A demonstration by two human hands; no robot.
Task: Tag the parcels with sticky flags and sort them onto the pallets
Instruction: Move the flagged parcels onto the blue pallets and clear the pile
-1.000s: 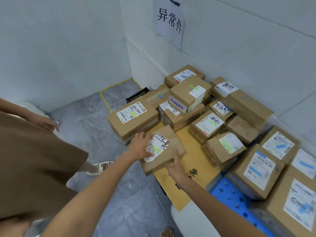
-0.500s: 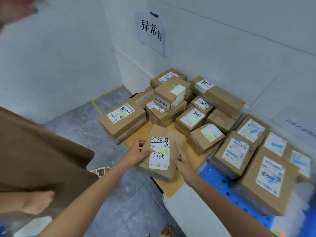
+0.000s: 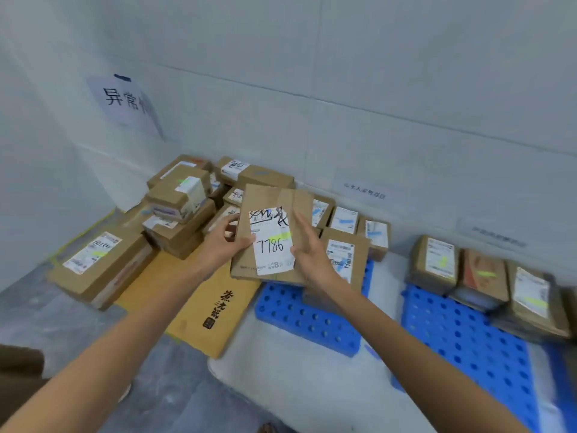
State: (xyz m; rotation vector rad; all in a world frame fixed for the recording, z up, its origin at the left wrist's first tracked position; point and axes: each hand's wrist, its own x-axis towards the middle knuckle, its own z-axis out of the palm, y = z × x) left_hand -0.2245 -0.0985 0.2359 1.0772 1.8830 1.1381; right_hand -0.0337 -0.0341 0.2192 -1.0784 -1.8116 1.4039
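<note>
A flat cardboard parcel [image 3: 274, 198] with a white label marked 7786 and a yellow-green flag is held up in the air, tilted toward me. My left hand [image 3: 223, 242] grips its left edge, thumb on the label. My right hand [image 3: 310, 248] holds its right edge with fingers stretched along the face. Behind it lies a pile of tagged parcels [image 3: 181, 201] on a flattened yellow carton [image 3: 203, 301]. More parcels [image 3: 346, 248] sit on a blue pallet [image 3: 299, 314]. A second blue pallet [image 3: 474, 335] at the right carries three parcels [image 3: 484, 276].
A paper sign [image 3: 125, 104] hangs on the white wall at the left, with two smaller signs [image 3: 363, 190] low on the wall. Grey floor [image 3: 62, 323] lies at the left. A brown garment of another person [image 3: 18, 370] shows at the lower-left edge.
Both hands have lifted the 7786 parcel off the yellow carton and raised it. My view has swung right, bringing the blue pallets into sight; the other person has mostly left the frame.
</note>
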